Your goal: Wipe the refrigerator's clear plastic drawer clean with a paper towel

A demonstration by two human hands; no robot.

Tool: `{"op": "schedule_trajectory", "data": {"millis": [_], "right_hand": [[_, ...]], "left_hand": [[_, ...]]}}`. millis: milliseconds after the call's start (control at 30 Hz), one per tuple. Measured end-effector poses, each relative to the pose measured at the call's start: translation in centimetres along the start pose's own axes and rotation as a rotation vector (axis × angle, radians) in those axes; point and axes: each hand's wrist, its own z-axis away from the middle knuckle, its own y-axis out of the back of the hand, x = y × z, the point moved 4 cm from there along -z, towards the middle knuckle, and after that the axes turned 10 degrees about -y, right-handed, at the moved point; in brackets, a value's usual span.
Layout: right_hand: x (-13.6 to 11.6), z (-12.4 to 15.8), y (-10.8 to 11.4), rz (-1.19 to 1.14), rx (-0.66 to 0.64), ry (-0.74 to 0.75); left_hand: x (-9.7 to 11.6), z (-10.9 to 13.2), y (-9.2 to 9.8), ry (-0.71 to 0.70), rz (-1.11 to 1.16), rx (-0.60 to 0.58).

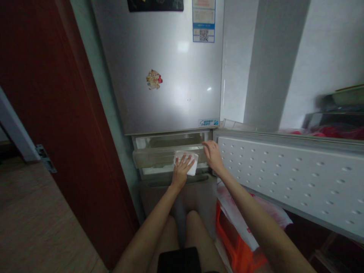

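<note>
A pale, translucent freezer drawer (152, 158) is pulled partway out of the refrigerator's middle compartment. Against its front, my left hand (182, 170) presses a folded white paper towel (193, 167), with the fingers spread over it. My right hand (212, 153) has its fingers curled over the drawer's top edge near the right end. The inside of the drawer shows only as a narrow strip. Both palms are hidden from the camera.
The compartment's door (284, 170) swings wide open to the right, its dimpled inner side showing. The upper refrigerator door (176, 68) is closed. An orange plastic stool (237, 246) with a white bag (256, 216) stands under the open door. At left is a dark red wooden door (71, 132).
</note>
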Motion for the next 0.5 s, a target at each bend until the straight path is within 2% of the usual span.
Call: {"op": "schedule_trajectory", "data": {"millis": [133,267,500], "right_hand": [[0.0,-0.1,0.0,-0.014,-0.01,-0.004],[0.0,0.0,0.1,-0.042,-0.007,-0.022],[0.1,-0.7,0.7,-0.166,-0.026,-0.047]], "left_hand": [[-2.2,2.3,1.8,-0.042,-0.048,-0.033],[-4.2,4.4,3.6,0.014,-0.067,-0.012],[-4.3,4.9,4.5,0.074,0.031,0.068]]}}
